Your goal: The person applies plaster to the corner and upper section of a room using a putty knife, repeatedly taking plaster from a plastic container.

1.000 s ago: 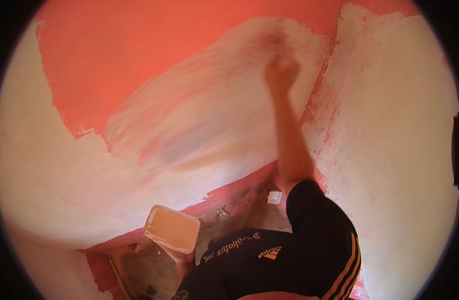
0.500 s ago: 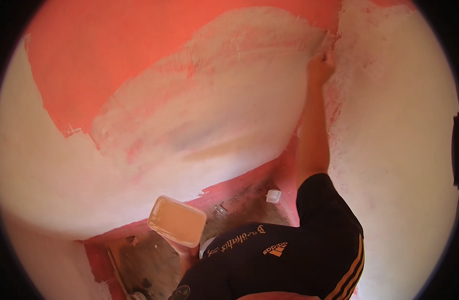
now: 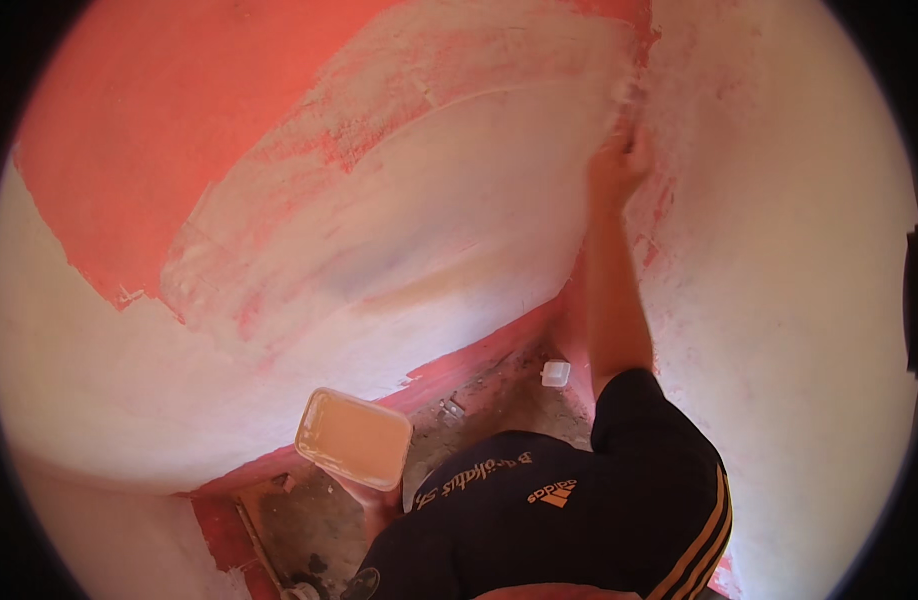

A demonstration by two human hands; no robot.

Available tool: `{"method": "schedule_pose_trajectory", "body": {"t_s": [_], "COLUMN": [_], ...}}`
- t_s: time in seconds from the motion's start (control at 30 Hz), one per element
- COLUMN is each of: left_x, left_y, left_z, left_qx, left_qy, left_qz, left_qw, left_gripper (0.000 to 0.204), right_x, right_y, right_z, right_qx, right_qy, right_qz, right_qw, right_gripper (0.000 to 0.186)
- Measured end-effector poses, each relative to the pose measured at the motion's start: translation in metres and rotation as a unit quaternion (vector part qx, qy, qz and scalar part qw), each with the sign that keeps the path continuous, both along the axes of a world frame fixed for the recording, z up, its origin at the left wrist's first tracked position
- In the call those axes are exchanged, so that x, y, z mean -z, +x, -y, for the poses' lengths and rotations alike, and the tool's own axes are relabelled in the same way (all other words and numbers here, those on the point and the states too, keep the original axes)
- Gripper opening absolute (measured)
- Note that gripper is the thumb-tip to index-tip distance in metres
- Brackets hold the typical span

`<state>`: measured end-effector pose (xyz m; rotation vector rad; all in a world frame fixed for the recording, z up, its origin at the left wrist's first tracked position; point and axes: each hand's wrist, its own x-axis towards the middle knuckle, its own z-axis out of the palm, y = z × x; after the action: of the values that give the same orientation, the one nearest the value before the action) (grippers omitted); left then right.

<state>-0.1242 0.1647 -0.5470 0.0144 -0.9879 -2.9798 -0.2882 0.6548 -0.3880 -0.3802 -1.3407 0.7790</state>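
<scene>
My left hand [image 3: 371, 496] props up a pale rectangular tub [image 3: 309, 412] from below; most of its fingers are hidden under it. Smooth light-brown paste fills much of the tub, with smears on its inner wall. Up at the corner of two walls, my outstretched right hand [image 3: 619, 170] is closed around a putty knife [image 3: 633, 105], blurred by motion, its blade hard to make out. The knife is at the edge of the wall ahead [image 3: 479, 180], where a pale, streaky coat covers part of the red paint [image 3: 179, 130].
The right-hand wall [image 3: 779, 250] is pale, with red patches along the corner. Below, a red band [image 3: 479, 362] runs along the wall's foot. A small white container [image 3: 555, 374] and scattered debris [image 3: 451, 408] lie on the dirty floor [image 3: 309, 520]; a thin stick [image 3: 256, 540] lies at lower left.
My right hand has come down along the corner with the putty knife. The head view has shifted slightly. My left hand still holds the tub in nearly the same place.
</scene>
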Motion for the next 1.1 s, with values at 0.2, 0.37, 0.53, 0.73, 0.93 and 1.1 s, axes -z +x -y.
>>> {"method": "schedule_pose_trajectory", "body": {"t_s": [0.2,0.37,0.53,0.73,0.93,1.1], "left_x": [-0.005,-0.007,0.010,0.008,0.026,0.017], "left_y": [0.003,-0.003,-0.004,-0.005,-0.002,-0.007], "left_z": [-0.007,-0.007,0.005,0.010,0.029,0.029], "left_qx": [0.006,0.011,0.022,-0.001,0.011,0.036], "left_qy": [0.031,-0.026,0.023,0.007,-0.028,-0.018], "left_qz": [0.023,0.019,0.030,0.025,0.034,0.059], "left_qw": [0.999,0.999,0.999,1.000,0.999,0.997], "left_gripper": [0.055,0.058,0.062,0.065,0.065,0.067], "right_x": [0.019,0.020,0.053,0.071,0.098,0.109], "right_y": [-0.040,-0.027,-0.009,-0.018,-0.074,-0.015], "right_z": [0.022,0.259,0.208,-0.012,0.150,0.341], "right_qx": [0.124,-0.243,-0.280,0.007,-0.129,-0.352], "right_qy": [0.141,0.217,0.165,-0.132,0.077,0.162], "right_qz": [0.021,-0.044,0.013,0.079,-0.004,0.029], "right_qw": [0.982,0.944,0.946,0.988,0.989,0.922], "right_gripper": [0.051,0.044,0.036,0.025,0.044,0.038]}}
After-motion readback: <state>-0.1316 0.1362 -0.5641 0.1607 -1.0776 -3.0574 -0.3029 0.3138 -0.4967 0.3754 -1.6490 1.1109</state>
